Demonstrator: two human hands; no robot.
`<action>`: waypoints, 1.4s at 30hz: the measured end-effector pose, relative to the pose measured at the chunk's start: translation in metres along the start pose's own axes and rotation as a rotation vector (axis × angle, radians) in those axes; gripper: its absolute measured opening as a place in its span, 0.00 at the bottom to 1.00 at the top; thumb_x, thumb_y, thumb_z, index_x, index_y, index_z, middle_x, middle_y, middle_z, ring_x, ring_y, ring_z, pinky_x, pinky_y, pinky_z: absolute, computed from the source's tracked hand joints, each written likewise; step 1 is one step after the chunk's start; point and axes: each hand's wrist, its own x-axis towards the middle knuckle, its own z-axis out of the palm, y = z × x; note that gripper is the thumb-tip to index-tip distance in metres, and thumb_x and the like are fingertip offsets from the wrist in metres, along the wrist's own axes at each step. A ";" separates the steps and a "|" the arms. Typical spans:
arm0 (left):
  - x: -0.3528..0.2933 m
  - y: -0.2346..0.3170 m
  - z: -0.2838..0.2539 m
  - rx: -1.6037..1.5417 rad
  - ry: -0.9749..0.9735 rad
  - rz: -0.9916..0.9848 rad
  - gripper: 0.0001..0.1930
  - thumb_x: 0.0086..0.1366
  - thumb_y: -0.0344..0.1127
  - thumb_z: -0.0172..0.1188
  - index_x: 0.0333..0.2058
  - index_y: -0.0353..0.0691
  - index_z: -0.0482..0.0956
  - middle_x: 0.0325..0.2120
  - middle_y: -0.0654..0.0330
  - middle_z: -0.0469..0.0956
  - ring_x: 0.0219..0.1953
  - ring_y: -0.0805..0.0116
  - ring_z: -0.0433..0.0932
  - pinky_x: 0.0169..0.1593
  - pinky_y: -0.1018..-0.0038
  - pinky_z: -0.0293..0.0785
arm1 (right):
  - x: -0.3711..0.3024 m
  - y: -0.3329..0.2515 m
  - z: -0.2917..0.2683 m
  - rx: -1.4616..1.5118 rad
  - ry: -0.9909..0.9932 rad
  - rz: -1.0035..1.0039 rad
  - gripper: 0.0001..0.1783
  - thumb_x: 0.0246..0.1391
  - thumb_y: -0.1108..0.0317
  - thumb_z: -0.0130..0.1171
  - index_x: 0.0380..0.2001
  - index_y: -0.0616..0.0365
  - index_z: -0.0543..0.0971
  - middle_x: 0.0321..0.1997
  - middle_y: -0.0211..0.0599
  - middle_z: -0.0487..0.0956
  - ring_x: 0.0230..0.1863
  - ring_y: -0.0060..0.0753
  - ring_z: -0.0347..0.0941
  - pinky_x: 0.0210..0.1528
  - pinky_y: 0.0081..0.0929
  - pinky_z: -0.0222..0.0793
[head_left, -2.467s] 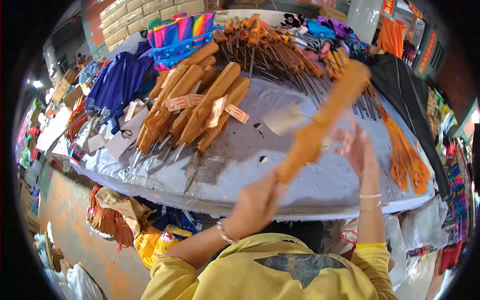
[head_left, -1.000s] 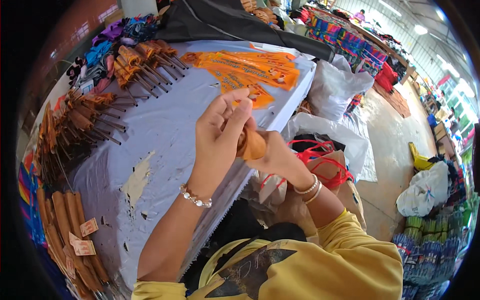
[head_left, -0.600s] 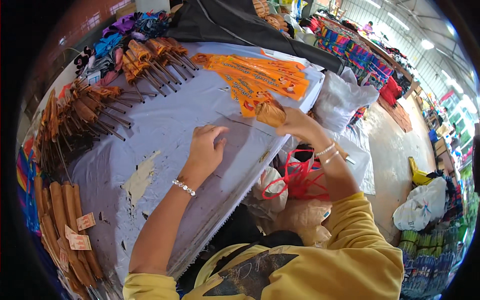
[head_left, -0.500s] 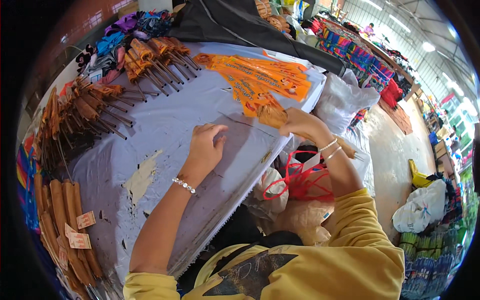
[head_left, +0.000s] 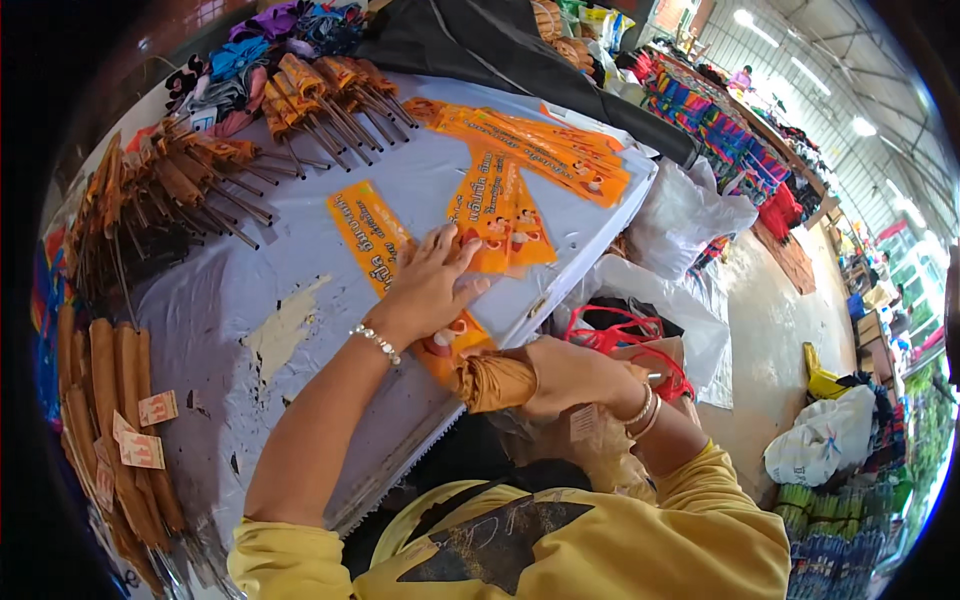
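Observation:
My right hand point(head_left: 575, 375) is wrapped around a folded brown umbrella point(head_left: 497, 382), held low at the table's near edge. The umbrella's bunched cloth end points left, at the lower end of a long orange printed plastic sleeve point(head_left: 368, 222). Across this sleeve lies my left hand point(head_left: 432, 290), its fingers spread and pressing it on the table. Just beyond my left fingertips, more orange sleeves point(head_left: 492, 205) fan out. A larger overlapping pile of the same sleeves point(head_left: 545, 150) lies farther back. Whether the umbrella's end is inside the sleeve's mouth I cannot tell.
Partly folded brown umbrellas point(head_left: 180, 185) lie along the table's left side, with several rolled, tagged ones point(head_left: 125, 400) nearer me. Black cloth point(head_left: 470, 50) covers the back. A white plastic bag point(head_left: 690, 215) and a bag with red straps point(head_left: 625, 335) stand right of the table point(head_left: 290, 240).
My right hand has brought the umbrella down and toward me, to the near table edge. One orange sleeve now lies apart from the pile, nearer me, with my left hand flat on it.

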 end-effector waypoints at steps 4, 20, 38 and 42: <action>-0.027 -0.025 -0.004 -0.040 -0.030 0.023 0.30 0.67 0.52 0.44 0.63 0.44 0.55 0.64 0.46 0.49 0.66 0.51 0.48 0.66 0.61 0.41 | -0.005 -0.001 0.014 -0.073 0.005 -0.085 0.35 0.35 0.64 0.60 0.52 0.59 0.70 0.28 0.50 0.77 0.28 0.43 0.75 0.34 0.33 0.70; -0.137 0.027 -0.058 0.010 -0.086 -0.239 0.35 0.62 0.57 0.50 0.62 0.42 0.56 0.64 0.44 0.46 0.67 0.46 0.45 0.57 0.33 0.43 | 0.087 -0.008 -0.095 -0.644 0.060 0.244 0.27 0.28 0.67 0.57 0.40 0.57 0.74 0.19 0.49 0.75 0.21 0.42 0.74 0.24 0.35 0.67; -0.162 0.004 -0.048 0.079 0.066 -0.069 0.19 0.64 0.39 0.52 0.52 0.40 0.70 0.59 0.50 0.60 0.64 0.54 0.56 0.58 0.36 0.49 | 0.015 0.031 -0.132 -0.668 0.357 0.396 0.21 0.26 0.61 0.61 0.26 0.66 0.77 0.19 0.50 0.75 0.20 0.44 0.72 0.23 0.35 0.67; -0.169 -0.005 -0.037 0.072 0.046 0.081 0.20 0.59 0.39 0.61 0.49 0.40 0.73 0.57 0.49 0.64 0.63 0.54 0.59 0.63 0.49 0.49 | -0.003 -0.049 -0.091 -0.249 0.347 0.361 0.28 0.33 0.59 0.67 0.38 0.65 0.75 0.23 0.42 0.76 0.26 0.34 0.73 0.31 0.30 0.69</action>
